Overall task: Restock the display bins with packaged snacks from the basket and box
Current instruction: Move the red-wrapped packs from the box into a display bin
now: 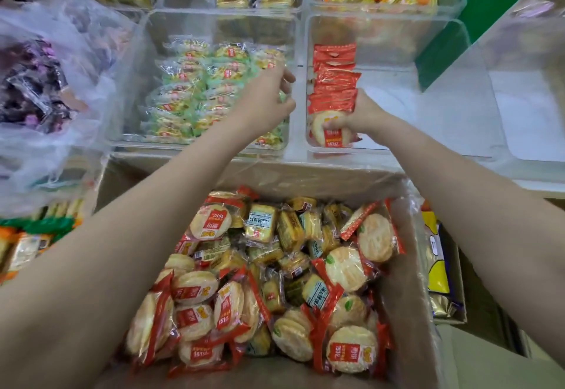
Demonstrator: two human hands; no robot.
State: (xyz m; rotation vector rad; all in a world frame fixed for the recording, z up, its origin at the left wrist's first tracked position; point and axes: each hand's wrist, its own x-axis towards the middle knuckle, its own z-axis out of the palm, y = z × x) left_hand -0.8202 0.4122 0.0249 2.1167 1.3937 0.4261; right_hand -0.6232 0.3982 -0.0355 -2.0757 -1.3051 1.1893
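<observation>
Nearest me is the box [409, 266], lined with clear plastic and heaped with red-edged rice crackers [351, 349] mixed in with small yellow packs [260, 226]. The mix is my first worry: reaching back in without looking closely, I could easily pull a yellow pack and drop it in the wrong bin.

Past the box rim, my right hand [357, 116] is down in the near-right bin [397, 46], fingers curled round a red cracker pack [331, 133] at the front of a standing red row [333, 82]. That row looks to lean on itself; if I press the new pack in too hard or let go early, I'd expect it to fan over or slide toward the bare side of the bin. Crushing the cracker is the other risk of that grip.

My left hand [266, 95] is over the near-left bin [143, 82], among the green packs [189, 95]. Its fingers are bent, but I cannot tell whether they hold anything. The forearm crosses the bin's front wall and could snag a pack on the way out.

Farther back, the far bins [452, 0] hold yellow and orange packs; on the left, a loose bag [36, 52] sags toward the left bin's wall.
</observation>
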